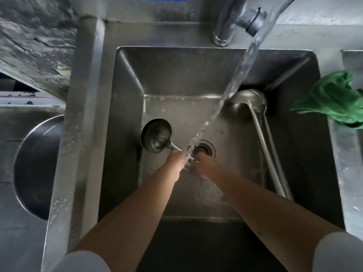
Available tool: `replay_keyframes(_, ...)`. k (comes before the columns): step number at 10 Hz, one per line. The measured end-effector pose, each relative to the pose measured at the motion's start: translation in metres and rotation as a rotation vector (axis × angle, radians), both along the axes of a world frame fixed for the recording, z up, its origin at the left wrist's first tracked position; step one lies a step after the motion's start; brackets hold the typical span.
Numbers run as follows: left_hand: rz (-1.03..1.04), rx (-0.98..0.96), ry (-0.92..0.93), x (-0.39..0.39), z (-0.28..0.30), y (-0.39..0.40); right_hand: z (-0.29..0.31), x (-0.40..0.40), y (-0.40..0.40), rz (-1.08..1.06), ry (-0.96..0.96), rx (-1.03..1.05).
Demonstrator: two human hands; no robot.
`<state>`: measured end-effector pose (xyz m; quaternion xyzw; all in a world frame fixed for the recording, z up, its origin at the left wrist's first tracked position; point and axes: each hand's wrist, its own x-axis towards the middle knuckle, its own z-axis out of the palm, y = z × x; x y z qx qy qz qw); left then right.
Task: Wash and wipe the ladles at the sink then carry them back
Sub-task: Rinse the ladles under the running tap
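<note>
Left hand (175,160) grips the handle of a small ladle (156,135), bowl lying just beyond and left of the grip, low in the sink (127,79). Right hand (204,165) sits just right of it under the tap stream (233,83); its grip cannot be told. Second ladle (253,103) leans well right; green cloth (332,99) on the rim beyond

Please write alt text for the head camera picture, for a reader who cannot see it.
Over a steel sink, the left hand holds a small ladle while tap water falls between it and the right hand. A second ladle leans inside; a green cloth lies on the right rim.
</note>
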<state>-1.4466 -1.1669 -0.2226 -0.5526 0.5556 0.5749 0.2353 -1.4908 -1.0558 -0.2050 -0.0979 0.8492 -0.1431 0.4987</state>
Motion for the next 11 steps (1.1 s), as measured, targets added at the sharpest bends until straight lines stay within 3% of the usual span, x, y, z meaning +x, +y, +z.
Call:
replay_keyframes(1, 0.161, 0.154, 0.013, 0.002, -0.017, 0.002, -0.021, 0.005, -0.006, 0.092, 0.003, 0.054)
replay_keyframes(3, 0.276, 0.125, 0.049, 0.011, -0.027, -0.009, -0.045, 0.001, -0.014, 0.122, -0.061, 0.017)
replay_keyframes(6, 0.244, 0.087, 0.142, 0.001, 0.001, -0.046, -0.009, 0.004, -0.048, -0.233, -0.240, -0.121)
replay_keyframes(7, 0.221, 0.133, 0.140, -0.004, 0.021, -0.050, 0.009, 0.017, -0.058, -0.575, -0.296, -0.174)
replay_keyframes(8, 0.190, 0.194, 0.111, -0.003, 0.040, -0.046, 0.031, 0.024, -0.054, -0.719, -0.272, -0.180)
replay_keyframes(9, 0.212, 0.253, 0.094, 0.003, 0.056, -0.034, 0.063, 0.030, -0.045, -0.713, -0.307, -0.213)
replay_keyframes(11, 0.234, 0.369, 0.080, 0.013, 0.098, -0.002, 0.117, 0.023, -0.022, -0.597, -0.251, 0.004)
